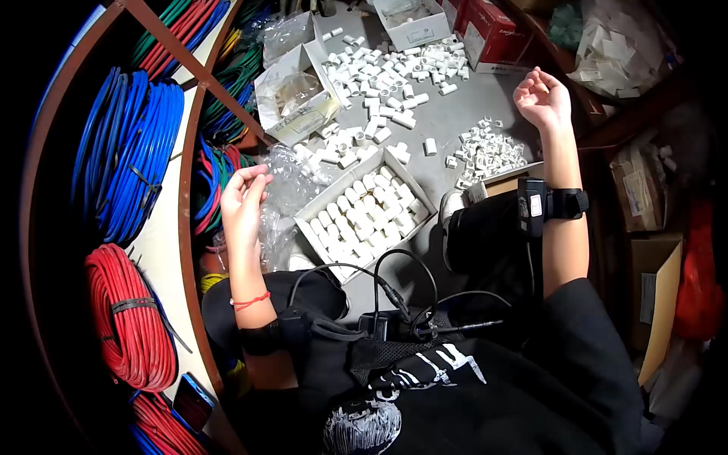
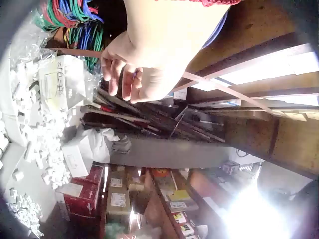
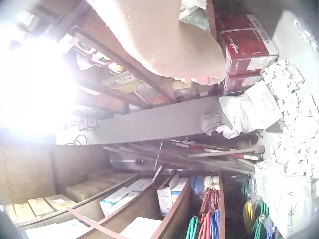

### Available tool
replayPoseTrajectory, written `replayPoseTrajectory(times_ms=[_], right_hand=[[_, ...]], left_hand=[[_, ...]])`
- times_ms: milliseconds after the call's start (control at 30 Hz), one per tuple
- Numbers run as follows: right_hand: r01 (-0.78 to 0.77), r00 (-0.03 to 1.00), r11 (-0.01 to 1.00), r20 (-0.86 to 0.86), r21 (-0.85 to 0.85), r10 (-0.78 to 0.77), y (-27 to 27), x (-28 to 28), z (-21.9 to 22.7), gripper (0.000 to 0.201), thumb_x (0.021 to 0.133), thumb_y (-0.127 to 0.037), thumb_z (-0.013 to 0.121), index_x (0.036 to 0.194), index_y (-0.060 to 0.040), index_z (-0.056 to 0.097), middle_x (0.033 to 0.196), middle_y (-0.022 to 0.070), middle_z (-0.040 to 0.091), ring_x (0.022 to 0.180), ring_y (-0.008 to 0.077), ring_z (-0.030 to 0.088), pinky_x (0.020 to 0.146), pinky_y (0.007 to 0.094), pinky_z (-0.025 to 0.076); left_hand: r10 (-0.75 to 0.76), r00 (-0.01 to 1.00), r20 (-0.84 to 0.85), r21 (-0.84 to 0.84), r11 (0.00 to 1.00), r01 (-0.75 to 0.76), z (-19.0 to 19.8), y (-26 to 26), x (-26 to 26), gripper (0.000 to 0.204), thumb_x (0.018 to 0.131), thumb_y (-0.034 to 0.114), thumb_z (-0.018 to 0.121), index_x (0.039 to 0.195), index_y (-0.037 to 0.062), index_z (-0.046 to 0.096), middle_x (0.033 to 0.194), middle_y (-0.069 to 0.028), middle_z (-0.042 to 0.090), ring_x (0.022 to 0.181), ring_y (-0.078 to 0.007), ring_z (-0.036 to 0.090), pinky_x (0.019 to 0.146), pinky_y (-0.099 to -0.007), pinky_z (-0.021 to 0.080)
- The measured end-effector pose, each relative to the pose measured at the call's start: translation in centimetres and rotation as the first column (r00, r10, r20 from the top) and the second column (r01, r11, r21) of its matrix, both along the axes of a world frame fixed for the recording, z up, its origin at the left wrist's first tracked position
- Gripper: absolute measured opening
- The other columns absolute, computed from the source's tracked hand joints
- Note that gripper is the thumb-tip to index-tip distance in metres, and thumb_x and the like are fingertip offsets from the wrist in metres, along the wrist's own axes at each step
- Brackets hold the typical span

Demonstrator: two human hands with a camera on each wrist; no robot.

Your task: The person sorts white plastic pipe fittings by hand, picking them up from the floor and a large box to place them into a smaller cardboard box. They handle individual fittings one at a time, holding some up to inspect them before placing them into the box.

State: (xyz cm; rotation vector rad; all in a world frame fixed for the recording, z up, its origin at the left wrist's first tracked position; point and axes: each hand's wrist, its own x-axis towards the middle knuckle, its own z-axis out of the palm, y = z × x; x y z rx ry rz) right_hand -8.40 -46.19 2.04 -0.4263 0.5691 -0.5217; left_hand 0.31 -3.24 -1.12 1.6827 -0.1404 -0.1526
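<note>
Both hands are raised, one to each side, with nothing in them. My left hand point(image 1: 244, 197) hangs in the air by the cable shelf, fingers loosely bent, above a crumpled clear plastic bag point(image 1: 282, 227). On the other side, my right hand point(image 1: 544, 100) is held up with the palm showing and fingers loosely curled. Between them on the floor sits an open white cardboard box point(image 1: 309, 235), filled with rows of white plastic pipe fittings point(image 1: 362, 214). Beyond it, loose fittings point(image 1: 387, 74) lie scattered, with a pile of smaller white pieces point(image 1: 489, 155) to the right.
Coils of blue cable point(image 1: 125, 155) and red cable point(image 1: 129, 318) line the left shelf, with a phone point(image 1: 192, 403) near its edge. Other white boxes point(image 1: 297, 98) and a red carton point(image 1: 493, 38) stand farther back. A black cord point(image 1: 402, 254) loops before the body.
</note>
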Motion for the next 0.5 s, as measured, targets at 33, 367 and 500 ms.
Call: replayPoseTrajectory(times_ms=[33,367,500], right_hand=[[-0.001,1.000,1.000,0.005,-0.014,0.001,-0.04,-0.01,-0.08,0.008,0.074,-0.008,0.045,0.067,-0.0056,0.049,0.060,0.0013,0.050,0.053,0.0129,0.044,0.051,0.0256,0.034],[0.020,1.000,1.000,-0.010,-0.013,-0.020,-0.01,0.04,-0.06,0.008,0.074,-0.009,0.045,0.068,-0.0052,0.049,0.060,0.0015,0.049,0.054,0.0131,0.044,0.050,0.0258,0.034],[-0.019,1.000,1.000,0.023,-0.019,0.019,-0.27,-0.02,-0.31,0.009,0.074,-0.009,0.045,0.067,-0.0050,0.049,0.061,0.0018,0.050,0.055,0.0132,0.045,0.051,0.0257,0.034]], left_hand=[[0.004,1.000,0.007,0.001,1.000,-0.004,-0.01,-0.01,0.04,0.013,0.078,0.011,0.052,0.090,0.0040,0.053,0.079,-0.0019,0.056,0.056,0.0009,0.044,0.051,-0.0102,0.036],[0.001,1.000,0.008,0.006,1.000,-0.001,0.67,-0.36,-0.39,0.014,0.078,0.010,0.051,0.090,0.0028,0.053,0.082,-0.0030,0.056,0.065,-0.0009,0.048,0.056,-0.0111,0.037],[-0.001,1.000,-0.019,0.009,1.000,0.001,0.65,-0.20,-0.43,0.014,0.079,0.010,0.051,0.090,0.0025,0.053,0.083,-0.0032,0.056,0.069,-0.0023,0.050,0.058,-0.0119,0.037]])
